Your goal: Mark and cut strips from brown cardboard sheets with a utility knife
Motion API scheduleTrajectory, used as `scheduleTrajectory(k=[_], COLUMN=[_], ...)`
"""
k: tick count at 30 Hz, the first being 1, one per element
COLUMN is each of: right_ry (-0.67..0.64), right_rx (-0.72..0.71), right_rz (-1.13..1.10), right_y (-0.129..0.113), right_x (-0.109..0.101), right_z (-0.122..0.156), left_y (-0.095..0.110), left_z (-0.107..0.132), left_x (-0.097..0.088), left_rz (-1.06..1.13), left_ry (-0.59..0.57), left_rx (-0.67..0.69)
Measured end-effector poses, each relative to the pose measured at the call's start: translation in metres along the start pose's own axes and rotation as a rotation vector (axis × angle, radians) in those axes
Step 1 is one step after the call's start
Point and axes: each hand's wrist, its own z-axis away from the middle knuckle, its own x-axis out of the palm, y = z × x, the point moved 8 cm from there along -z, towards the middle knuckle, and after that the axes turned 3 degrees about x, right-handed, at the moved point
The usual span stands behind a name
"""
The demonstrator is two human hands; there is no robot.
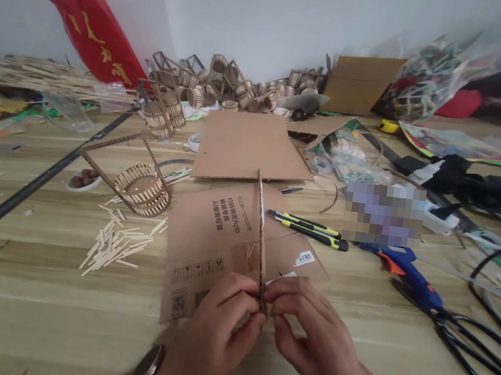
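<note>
A narrow piece of cardboard point(262, 243) stands on edge, pointing away from me, with its corrugated edge facing up. My left hand point(221, 330) pinches its near end between thumb and fingers. From the other side, my right hand point(317, 335) closes its fingertips on that same end. Beneath both lies a flat printed cardboard sheet point(202, 242) with Chinese text and a QR code. Just right of the upright piece are yellow and black utility knives point(309, 228). A plain cardboard panel point(246, 144) lies behind.
At left stand a small stick bucket point(140, 189) with a tall handle, a bowl of brown balls point(83, 180) and loose sticks point(115, 247). A blue glue gun point(412, 280) and black-handled scissors point(456, 334) lie right. Several small buckets point(231, 82) line the wall beside a box point(358, 85).
</note>
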Motion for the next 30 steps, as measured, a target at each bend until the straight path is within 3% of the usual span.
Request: scheduleTrajectory(k=[6, 12, 20, 30], right_ry=[-0.041, -0.031, -0.030, -0.015], right_rx=[0.081, 0.013, -0.044, 0.036], right_rz=[-0.069, -0.090, -0.069, -0.012], right_y=[0.0070, 0.0006, -0.0001, 0.0018], right_x=[-0.0026, -0.0004, 0.0008, -0.0030], right_z=[-0.0051, -0.0025, 0.0020, 0.0019], left_y=[-0.0033, -0.0080, -0.0006, -0.0010], left_z=[0.0001, 0.0008, 0.0005, -0.0018], left_x=[-0.0001, 0.0016, 0.0005, -0.0014], left_rz=[0.026, 0.031, 0.027, 0.062], left_ry=[-0.008, -0.022, -0.009, -0.010], left_rx=[-0.017, -0.076, -0.008, -0.043])
